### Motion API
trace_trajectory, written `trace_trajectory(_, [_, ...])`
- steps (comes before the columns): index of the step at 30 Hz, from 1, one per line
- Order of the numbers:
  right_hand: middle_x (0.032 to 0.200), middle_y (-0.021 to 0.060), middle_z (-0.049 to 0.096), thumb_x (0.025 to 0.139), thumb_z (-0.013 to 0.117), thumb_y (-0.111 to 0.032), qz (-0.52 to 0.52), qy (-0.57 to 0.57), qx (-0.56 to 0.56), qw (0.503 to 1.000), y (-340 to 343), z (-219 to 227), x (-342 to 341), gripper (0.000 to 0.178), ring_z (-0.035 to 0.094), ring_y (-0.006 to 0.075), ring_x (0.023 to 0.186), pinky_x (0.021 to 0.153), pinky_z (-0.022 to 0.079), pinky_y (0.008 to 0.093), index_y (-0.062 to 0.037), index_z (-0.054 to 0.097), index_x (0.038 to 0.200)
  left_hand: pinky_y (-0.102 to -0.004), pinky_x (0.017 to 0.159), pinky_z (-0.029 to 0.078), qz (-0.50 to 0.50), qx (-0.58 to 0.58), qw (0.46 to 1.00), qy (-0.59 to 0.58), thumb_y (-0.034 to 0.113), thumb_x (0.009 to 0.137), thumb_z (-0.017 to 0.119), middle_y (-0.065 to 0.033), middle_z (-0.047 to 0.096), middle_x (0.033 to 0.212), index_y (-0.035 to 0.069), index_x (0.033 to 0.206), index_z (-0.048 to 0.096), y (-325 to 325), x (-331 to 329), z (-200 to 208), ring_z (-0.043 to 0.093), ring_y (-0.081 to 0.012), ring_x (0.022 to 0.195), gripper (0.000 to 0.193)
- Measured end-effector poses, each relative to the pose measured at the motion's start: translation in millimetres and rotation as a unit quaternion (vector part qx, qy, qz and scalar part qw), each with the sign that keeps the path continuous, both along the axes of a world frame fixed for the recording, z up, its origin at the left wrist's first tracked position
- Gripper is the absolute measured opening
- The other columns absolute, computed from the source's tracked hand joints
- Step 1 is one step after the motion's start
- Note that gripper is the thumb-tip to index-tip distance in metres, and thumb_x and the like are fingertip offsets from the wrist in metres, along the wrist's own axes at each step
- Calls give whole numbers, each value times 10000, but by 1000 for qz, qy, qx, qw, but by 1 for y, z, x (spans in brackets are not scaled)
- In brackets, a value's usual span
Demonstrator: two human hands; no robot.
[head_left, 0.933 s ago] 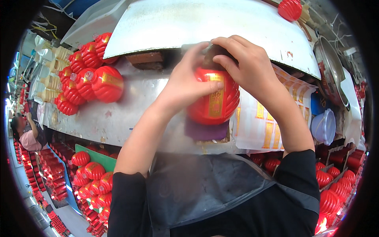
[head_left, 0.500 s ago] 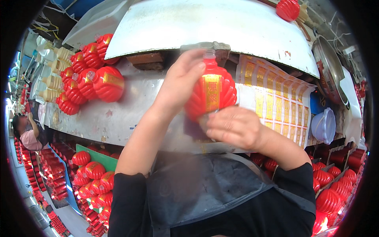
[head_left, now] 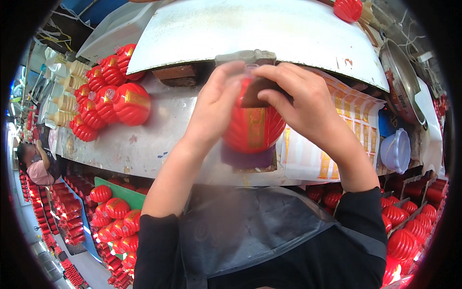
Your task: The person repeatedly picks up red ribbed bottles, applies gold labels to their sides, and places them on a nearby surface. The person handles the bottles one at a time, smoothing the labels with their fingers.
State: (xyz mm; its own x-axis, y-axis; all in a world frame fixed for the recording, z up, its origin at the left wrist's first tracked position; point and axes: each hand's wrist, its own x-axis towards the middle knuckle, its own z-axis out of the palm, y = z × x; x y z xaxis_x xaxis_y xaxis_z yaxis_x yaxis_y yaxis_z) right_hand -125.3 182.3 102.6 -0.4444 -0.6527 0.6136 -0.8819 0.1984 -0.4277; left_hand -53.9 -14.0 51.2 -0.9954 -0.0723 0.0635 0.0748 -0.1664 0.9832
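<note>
A red ribbed bottle point(head_left: 243, 132) with a clear neck and a gold label point(head_left: 256, 127) on its front lies on a purple pad point(head_left: 248, 159) at the middle of the bench. My left hand point(head_left: 216, 98) grips it by the neck and left shoulder; its fingers are partly blurred. A dark brown flat scraper point(head_left: 257, 92) is pinched between thumb and fingers of my right hand point(head_left: 303, 94). It rests against the upper part of the bottle, above the label, and hides some of the shoulder.
Right of the bottle lie sheets of gold labels point(head_left: 313, 159). Several labelled red bottles point(head_left: 132, 103) stand at left on the metal bench point(head_left: 163, 125). Beyond is a raised white board point(head_left: 260, 29). A lilac bucket point(head_left: 395, 151) and a metal pan point(head_left: 402, 72) are at right. A co-worker point(head_left: 39, 166) is far left.
My right hand has moved up from the bottle's lower end to its shoulder, bringing the brown scraper into plain view. My left hand stays by the neck. The label sheet's near end now shows.
</note>
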Motion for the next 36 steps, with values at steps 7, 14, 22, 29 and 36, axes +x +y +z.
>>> trace_trajectory(7, [847,131,627,825,776,-8,-7,60,42,997,-11,7,-7,380,647,330,774,688,540,423,-31,685,1194,-343,1083,497,12,70,997,-14,163,1072,581,-130,653,1363,-15,1428,528,3,3,8,628,-179,1247,402])
trace_trajectory(14, [886,119,707,774,803,34,-19,95,16,995,-3,-5,-18,342,706,301,785,686,574,377,-27,713,1098,-311,988,552,31,-57,997,-45,78,1000,707,-127,707,1259,-30,1396,495,3,-10,8,682,-159,1123,462])
trace_trajectory(22, [899,56,689,706,748,-72,158,201,26,966,-4,-28,43,200,695,222,818,711,561,347,-93,716,902,-299,955,566,35,36,995,-86,131,1085,568,-132,700,1215,-45,1381,507,-10,-25,-5,684,-144,1063,350])
trace_trajectory(29, [960,56,738,749,754,-70,9,198,25,980,-18,2,22,293,710,230,846,722,539,361,-88,765,1041,-299,936,568,34,59,993,-95,137,1097,535,-110,692,1194,-31,1343,552,-12,-26,-6,677,-134,1040,298])
trace_trajectory(36, [849,24,693,752,749,-63,78,90,22,993,-3,-27,38,206,679,227,739,700,549,366,-96,738,954,-299,944,564,57,56,992,-94,127,1098,535,-106,682,1218,-20,1344,560,-10,-26,-6,665,-132,1074,287])
